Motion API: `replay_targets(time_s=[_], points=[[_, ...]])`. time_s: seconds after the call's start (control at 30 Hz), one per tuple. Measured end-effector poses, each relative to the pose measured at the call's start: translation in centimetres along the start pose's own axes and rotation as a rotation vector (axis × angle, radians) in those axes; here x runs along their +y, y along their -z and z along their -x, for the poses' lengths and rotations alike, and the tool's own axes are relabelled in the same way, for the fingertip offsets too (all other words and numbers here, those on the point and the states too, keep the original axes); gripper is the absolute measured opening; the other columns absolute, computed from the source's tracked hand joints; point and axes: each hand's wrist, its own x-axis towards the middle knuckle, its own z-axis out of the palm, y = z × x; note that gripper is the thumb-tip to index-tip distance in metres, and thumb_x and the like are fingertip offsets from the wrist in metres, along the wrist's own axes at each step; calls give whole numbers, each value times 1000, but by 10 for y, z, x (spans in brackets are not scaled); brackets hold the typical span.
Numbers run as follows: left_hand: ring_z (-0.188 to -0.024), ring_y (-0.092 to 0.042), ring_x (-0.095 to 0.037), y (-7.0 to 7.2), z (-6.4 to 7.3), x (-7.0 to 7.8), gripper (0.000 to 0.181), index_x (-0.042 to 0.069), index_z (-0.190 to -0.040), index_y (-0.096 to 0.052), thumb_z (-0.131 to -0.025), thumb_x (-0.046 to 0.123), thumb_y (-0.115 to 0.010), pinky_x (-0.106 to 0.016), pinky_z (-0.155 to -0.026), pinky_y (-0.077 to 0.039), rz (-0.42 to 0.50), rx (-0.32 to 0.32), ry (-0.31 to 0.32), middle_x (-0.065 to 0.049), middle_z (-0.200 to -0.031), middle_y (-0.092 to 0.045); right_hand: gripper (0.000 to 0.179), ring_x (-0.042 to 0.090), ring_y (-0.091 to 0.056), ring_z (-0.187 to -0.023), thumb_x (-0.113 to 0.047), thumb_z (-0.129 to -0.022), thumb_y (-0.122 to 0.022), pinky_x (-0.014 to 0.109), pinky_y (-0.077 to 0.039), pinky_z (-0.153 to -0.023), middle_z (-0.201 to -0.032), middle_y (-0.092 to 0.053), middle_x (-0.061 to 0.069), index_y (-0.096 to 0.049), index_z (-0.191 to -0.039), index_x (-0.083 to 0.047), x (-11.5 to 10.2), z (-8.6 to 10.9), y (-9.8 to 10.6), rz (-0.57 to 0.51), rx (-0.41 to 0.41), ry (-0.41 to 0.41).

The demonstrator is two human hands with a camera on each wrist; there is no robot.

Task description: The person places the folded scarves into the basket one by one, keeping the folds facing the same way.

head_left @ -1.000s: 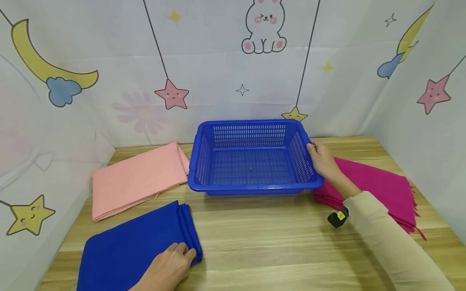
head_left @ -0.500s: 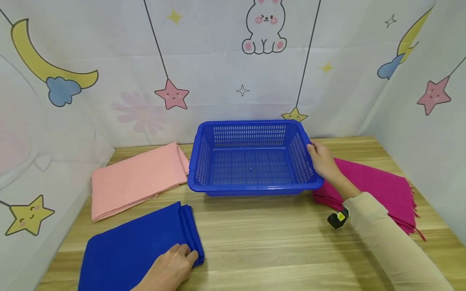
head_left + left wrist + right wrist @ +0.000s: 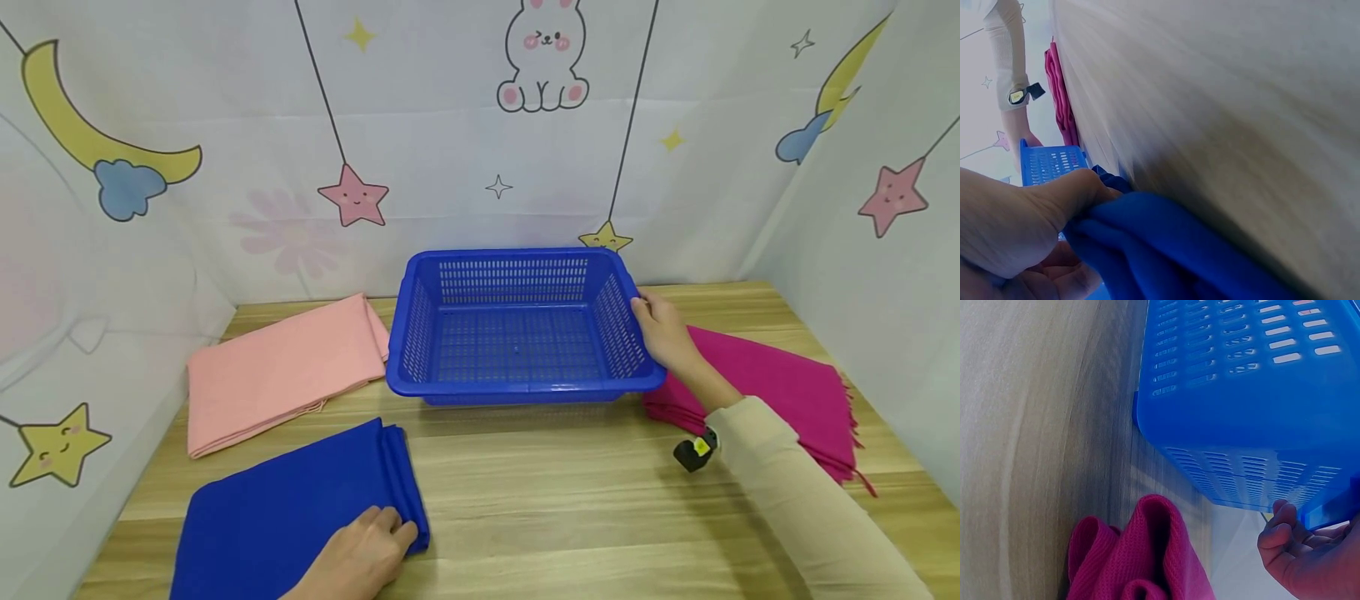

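In the head view, a blue plastic basket [image 3: 517, 387] with slotted walls stands at the back middle of the table, nothing in it. My right hand [image 3: 666, 333] grips its right rim; the right wrist view shows curled fingers [image 3: 1282, 534] under that rim. At the front left lies a folded blue cloth [image 3: 277, 508]. My left hand [image 3: 360, 550] pinches its right folded edge, thumb on one side and fingers on the other, as the left wrist view shows the cloth [image 3: 1147, 237] bunched in the grip.
A folded pink cloth [image 3: 285, 371] lies at the back left, close to the basket's left side. On the right, a folded magenta cloth [image 3: 780, 392] with a fringe sits partly under my right forearm. A printed white curtain [image 3: 450, 150] encloses the wooden table [image 3: 540, 500].
My left hand has moved slightly to the right, drawing the blue cloth along with it. The right hand and the basket have stayed where they were.
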Motion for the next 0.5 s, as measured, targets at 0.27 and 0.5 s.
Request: replay_targets(time_s=[0.27, 0.5], points=[[-54, -42, -12, -1, -5, 4, 21, 9, -75, -62, -66, -1, -79, -22, -46, -40, 12, -2, -35, -2, -65, -51, 50, 40, -58, -101, -21, -111, -29, 52, -47, -92, -117, -58, 33, -35, -145, 15, 0, 0, 0, -9, -11, -20], [-55, -45, -12, -1, -9, 7, 20, 9, -77, -64, -67, 1, -80, -22, -49, -43, 14, -34, -50, -3, -66, -53, 50, 39, -59, -99, -21, -111, -29, 50, -47, -89, -115, -59, 32, -37, -144, 15, 0, 0, 0, -10, -4, -16]])
